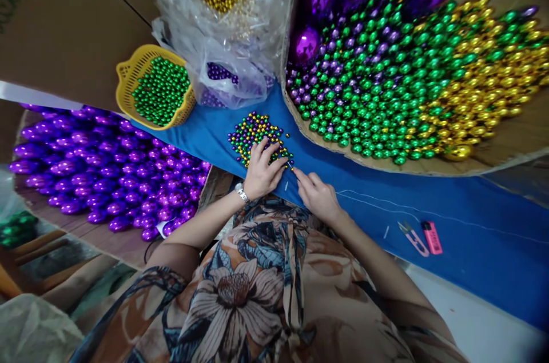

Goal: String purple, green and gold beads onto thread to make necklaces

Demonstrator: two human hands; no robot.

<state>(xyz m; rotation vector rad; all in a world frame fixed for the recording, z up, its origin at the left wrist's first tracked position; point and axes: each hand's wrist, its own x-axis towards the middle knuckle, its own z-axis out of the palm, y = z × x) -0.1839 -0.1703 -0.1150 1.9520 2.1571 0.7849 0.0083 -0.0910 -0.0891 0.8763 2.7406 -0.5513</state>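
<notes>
A small pile of mixed purple, green and gold beads lies on the blue cloth. My left hand, a metal watch at its wrist, rests on the near side of the pile with fingers apart. Its thumb reaches toward the tip of my right hand. The right fingers are pinched on a thin, silvery needle, pointing at the beads; a bead or two by its tip is too small to make out. White thread trails across the cloth from near my right hand.
A large carton of beads and purple balls stands at the back right. Purple ornaments fill a box on the left. Behind are a yellow basket and plastic bags. Pink snips and a pink lighter lie right.
</notes>
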